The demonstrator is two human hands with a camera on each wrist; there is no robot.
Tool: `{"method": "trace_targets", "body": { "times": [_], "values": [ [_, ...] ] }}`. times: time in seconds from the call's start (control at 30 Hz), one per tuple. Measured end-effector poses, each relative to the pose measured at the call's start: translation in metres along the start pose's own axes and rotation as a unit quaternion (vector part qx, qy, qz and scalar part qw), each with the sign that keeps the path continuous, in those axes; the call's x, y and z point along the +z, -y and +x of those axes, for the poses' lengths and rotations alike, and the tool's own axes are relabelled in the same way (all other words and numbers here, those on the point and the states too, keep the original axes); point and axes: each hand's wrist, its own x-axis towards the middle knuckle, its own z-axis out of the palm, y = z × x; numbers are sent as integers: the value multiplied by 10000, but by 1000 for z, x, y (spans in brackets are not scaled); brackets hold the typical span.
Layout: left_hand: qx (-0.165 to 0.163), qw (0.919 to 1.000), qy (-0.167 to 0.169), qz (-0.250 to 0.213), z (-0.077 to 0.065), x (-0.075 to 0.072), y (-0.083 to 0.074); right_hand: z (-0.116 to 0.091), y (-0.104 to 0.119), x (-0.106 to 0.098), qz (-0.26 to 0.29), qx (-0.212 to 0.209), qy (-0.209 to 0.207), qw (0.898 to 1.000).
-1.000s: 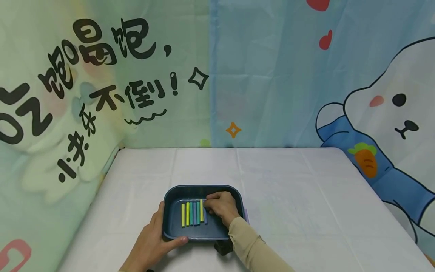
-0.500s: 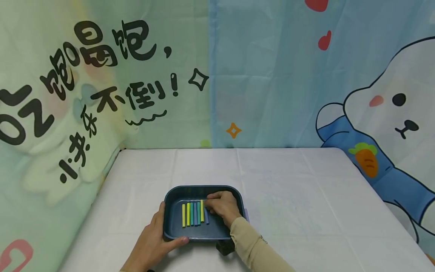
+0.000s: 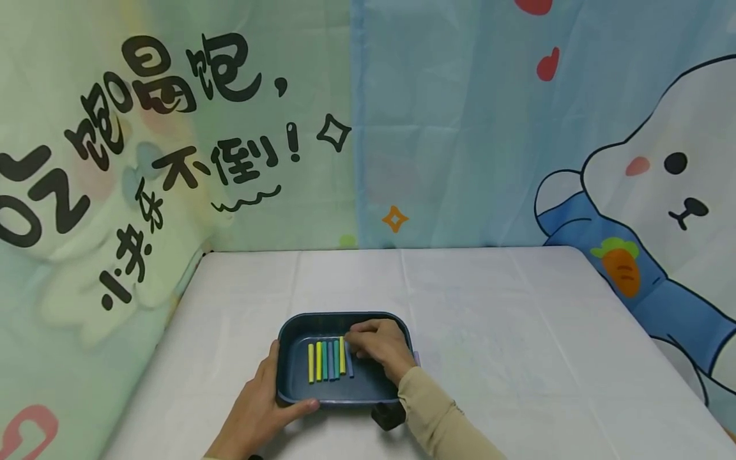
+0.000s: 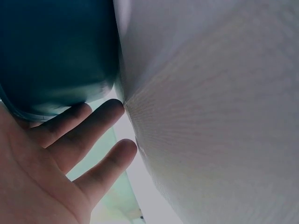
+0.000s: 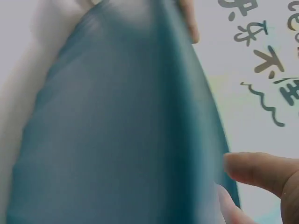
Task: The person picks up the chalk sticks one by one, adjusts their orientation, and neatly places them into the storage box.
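Inside a dark blue tray [image 3: 376,391], several slim chalk-like sticks lie in a row: yellow [image 3: 311,363], green [image 3: 324,361] and blue-violet. My left hand [image 3: 255,401] lies along the tray's left side. Its fingers extend along the outer wall and its thumb is at the front rim; the left wrist view shows them spread and fairly straight. My right hand [image 3: 381,348] reaches over the right side into the tray and pinches the top of the rightmost blue-violet stick [image 3: 350,365], whose upper end the fingertips hide. The right wrist view shows the tray wall, not the sticks.
A white cloth [image 3: 489,319] covers the table under the tray. A small lavender piece [image 3: 416,359] shows just outside the tray's right wall. A black block [image 3: 388,416] sits below the right wrist. Printed curtains [image 3: 460,128] hang behind the table.
The right forearm and wrist have shifted slightly right, while the fingertips stay at the right end of the row. The sticks, tray and left hand look almost unchanged.
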Motion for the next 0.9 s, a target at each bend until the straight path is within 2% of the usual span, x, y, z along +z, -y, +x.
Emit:
{"method": "trace_targets", "body": {
  "times": [0.3, 0.5, 0.9],
  "values": [
    [-58, 10000, 19, -20, 2, 2, 0, -12, 9, -18, -134, 3, 62, 9999],
    [-157, 9999, 3, -2, 2, 2, -2, -18, 14, -30, -78, -216, 179, 9996],
    [-33, 9999, -83, 53, -1, 2, 0, -25, 17, -55, 192, -199, 36, 9996]
  ]
}}
